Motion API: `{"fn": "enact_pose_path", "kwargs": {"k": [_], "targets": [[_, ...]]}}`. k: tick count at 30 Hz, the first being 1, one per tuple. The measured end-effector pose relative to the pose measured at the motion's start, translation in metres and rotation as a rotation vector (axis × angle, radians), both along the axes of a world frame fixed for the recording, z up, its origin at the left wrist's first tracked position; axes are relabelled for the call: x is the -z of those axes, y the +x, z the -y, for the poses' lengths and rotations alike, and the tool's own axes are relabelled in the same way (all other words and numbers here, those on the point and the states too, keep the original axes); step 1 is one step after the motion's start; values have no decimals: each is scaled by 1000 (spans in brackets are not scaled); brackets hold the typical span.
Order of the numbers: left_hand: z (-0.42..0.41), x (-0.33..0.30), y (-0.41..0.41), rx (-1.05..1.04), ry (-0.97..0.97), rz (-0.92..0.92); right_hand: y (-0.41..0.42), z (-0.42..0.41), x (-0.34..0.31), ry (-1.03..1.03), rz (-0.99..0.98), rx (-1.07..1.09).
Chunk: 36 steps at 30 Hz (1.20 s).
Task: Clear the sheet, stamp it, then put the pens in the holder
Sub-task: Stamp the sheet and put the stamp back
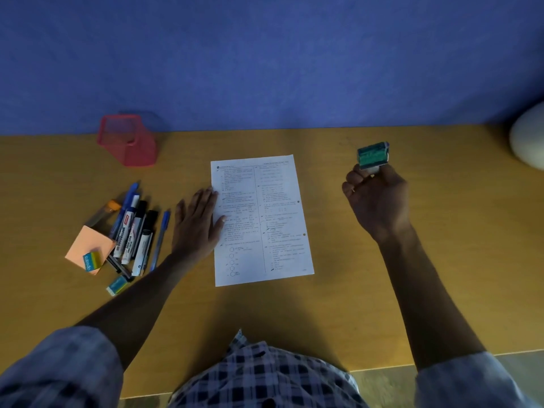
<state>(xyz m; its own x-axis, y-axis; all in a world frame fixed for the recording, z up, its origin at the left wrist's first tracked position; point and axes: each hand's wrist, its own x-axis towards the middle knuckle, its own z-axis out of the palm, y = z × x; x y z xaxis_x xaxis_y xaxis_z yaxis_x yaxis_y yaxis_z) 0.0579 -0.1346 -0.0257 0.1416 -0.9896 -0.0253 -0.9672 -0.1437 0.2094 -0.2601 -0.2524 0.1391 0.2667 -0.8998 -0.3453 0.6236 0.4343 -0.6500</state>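
Item counts on table [294,313]
1 sheet [262,219], 1 stamp [372,154], 1 red holder [127,140], 1 orange note pad [89,248], 2 erasers [93,261], roughly 8 pens/markers [132,231], heap overlaps.

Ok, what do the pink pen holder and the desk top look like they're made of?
The pink pen holder looks like wire mesh, likely painted metal: its walls are see-through with a fine grid. The desk top looks like wood or wood-look laminate, a smooth matte yellow-brown with a pale front edge strip; which one I cannot tell.
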Motion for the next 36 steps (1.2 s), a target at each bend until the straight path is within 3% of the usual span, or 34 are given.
{"fn": "enact_pose_path", "kwargs": {"k": [6, 13, 18, 20, 22, 25, 28, 32, 36], "targets": [[-2, -1, 1, 17, -11, 4, 13, -37, -36, -58, 202, -97], [-2, -2, 1, 21, -2, 4, 16, -56, -50, -131, 236, -143], [-1, -3, 1, 23, -5, -5, 11, -62, -31, -100, 126, -87], [-2, -3, 1, 22, -5, -12, 7, -67, -17, -95, -13, -76], [-2, -3, 1, 20, -2, -15, 5, -73, 1, -138, -293, -40], [-3, -3, 1, 24, -5, -16, 4, -90, 28, -444, -869, -19], [-3, -3, 1, 18, 1, -22, 2, -112, 51, -771, -1276, -168], [-3, -3, 0, 10, 7, -27, 5, -136, 74, -905, -1591, -283], [-3, -2, 1, 12, -13, -24, 10, -147, 85, -1029, -1748, -261]]}}
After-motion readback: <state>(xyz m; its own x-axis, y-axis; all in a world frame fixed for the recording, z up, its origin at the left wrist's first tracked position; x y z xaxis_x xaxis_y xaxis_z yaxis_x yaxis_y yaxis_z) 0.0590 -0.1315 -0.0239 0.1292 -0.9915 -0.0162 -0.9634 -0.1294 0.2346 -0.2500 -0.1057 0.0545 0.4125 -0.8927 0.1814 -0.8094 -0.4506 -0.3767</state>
